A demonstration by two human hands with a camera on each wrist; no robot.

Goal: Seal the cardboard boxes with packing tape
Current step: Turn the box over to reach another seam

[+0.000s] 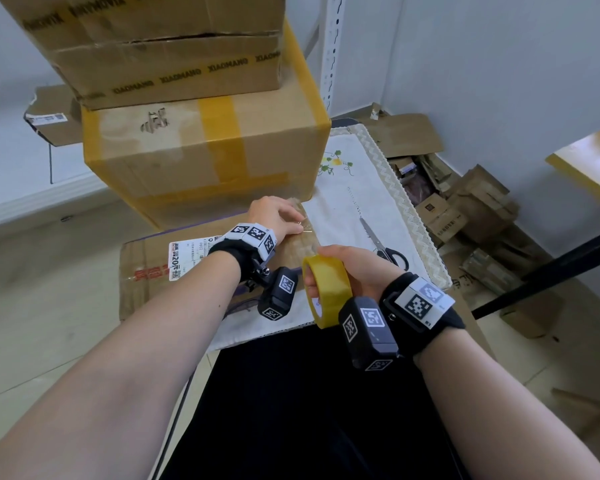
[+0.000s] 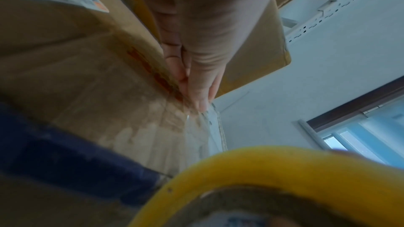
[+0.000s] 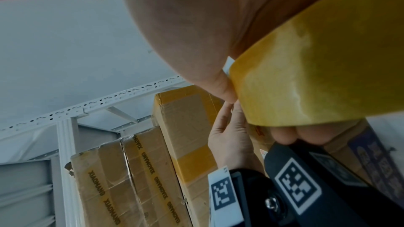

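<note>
Right hand (image 1: 352, 268) grips the tape roll (image 1: 328, 289) over the table edge, left hand (image 1: 274, 218) presses flat-fingered on the flat box (image 1: 153, 271) (fingertips hidden; tape strip barely visible).

The right hand (image 3: 196, 23) is gripping a yellow tape roll (image 3: 317, 68); the left hand (image 3: 231, 132) is touching a box (image 3: 183, 127) beyond it.

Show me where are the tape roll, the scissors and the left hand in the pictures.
tape roll (image 1: 329, 289): head view, on its yellow outer band.
scissors (image 1: 394, 256): head view, on the black handles, lying on the white cloth.
left hand (image 1: 272, 216): head view, on the back of the hand, pressing tape onto the cardboard.
</note>
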